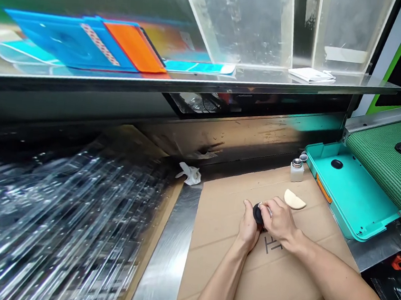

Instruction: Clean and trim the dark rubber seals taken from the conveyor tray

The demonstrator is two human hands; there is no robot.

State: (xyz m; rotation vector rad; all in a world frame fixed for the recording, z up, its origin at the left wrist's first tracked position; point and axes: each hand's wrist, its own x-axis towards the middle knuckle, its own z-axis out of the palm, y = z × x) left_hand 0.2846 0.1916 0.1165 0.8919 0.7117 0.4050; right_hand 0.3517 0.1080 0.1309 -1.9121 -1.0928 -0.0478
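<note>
Both my hands meet over a flat cardboard sheet point(279, 282), holding a round black disc point(258, 214) between them. My left hand point(249, 226) grips the disc's lower edge, and my right hand point(277, 220) pinches it from above. A small pale item shows at my right fingertips, too small to identify. Just beyond my right hand, a beige half-moon sponge point(294, 199) lies on the cardboard. A small white dispenser bottle with a metal top point(296, 170) stands farther back.
To the right are a turquoise tray point(347, 189) and a green ribbed conveyor belt point(389, 160) carrying black discs. A steel strip point(164, 256) and stacked clear plastic sheets point(53, 220) lie left. A steel shelf point(193, 80) holds blue and orange items overhead.
</note>
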